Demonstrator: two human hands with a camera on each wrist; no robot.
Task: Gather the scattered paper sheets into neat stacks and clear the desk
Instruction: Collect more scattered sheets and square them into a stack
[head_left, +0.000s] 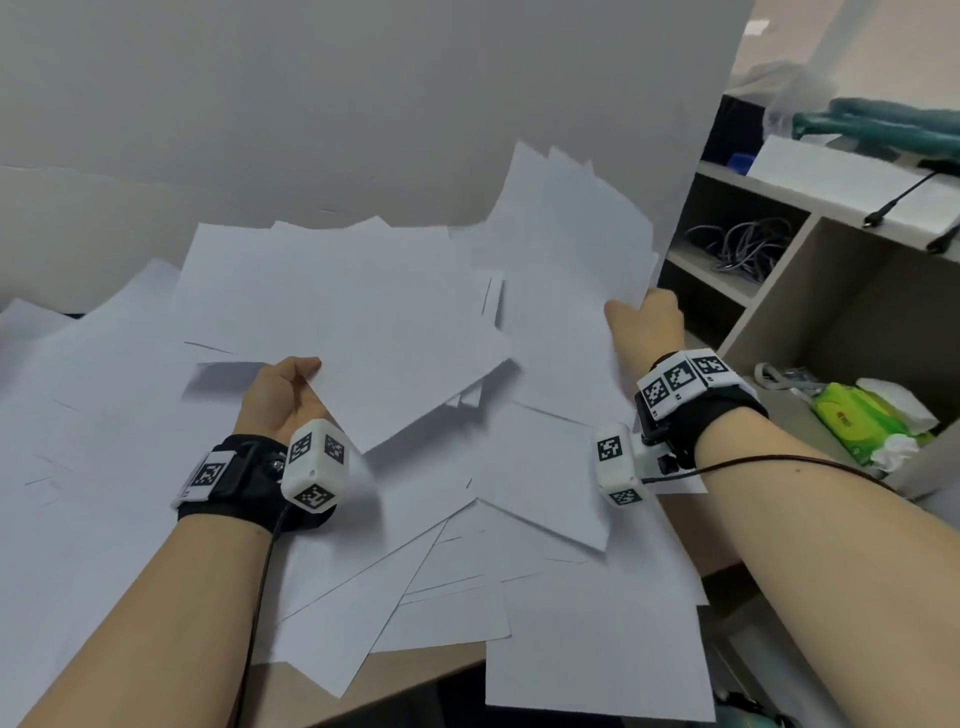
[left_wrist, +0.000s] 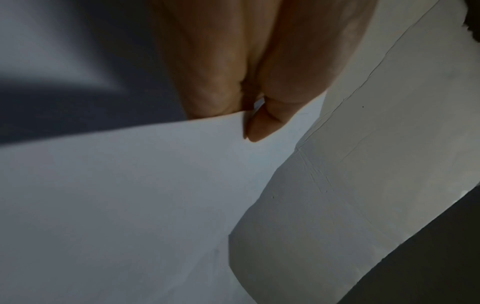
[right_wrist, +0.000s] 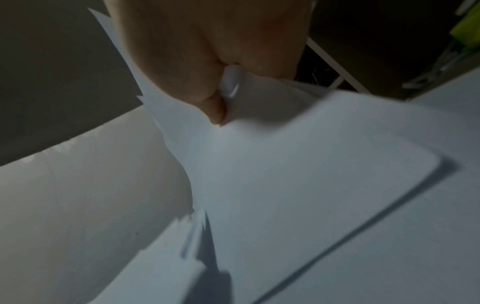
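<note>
The bench (head_left: 415, 670) in front of me is almost buried under loose white paper sheets (head_left: 519, 571); only a strip of its tan top shows at the near edge, where several sheets overhang. The sheets lie overlapped at all angles from the left edge across to the right edge. Behind the bench stands a plain grey wall (head_left: 311, 104). Past the right edge is a beige shelf unit (head_left: 831, 270) with a tangle of grey cables (head_left: 737, 244) in one compartment, and a green pack of tissues (head_left: 857, 421) lies on a lower surface beside it.

My left hand (head_left: 280, 395) is over the middle of the bench, fingers curled, pinching the near corner of a small bundle of sheets (head_left: 363, 322) that is lifted clear of the layer beneath and throws a shadow on it. The left wrist view shows my thumb (left_wrist: 262, 127) pressed on top of that paper with the other fingers under it.

My right hand (head_left: 647, 322) is near the right edge of the bench, closed round the edge of a second, fanned bundle (head_left: 571, 228) that rises toward the wall, its corners staggered. In the right wrist view, blurred, my thumb and fingers (right_wrist: 215, 111) clamp the paper (right_wrist: 272, 164) between them.

Both hands are well apart, each gripping its own bundle.
</note>
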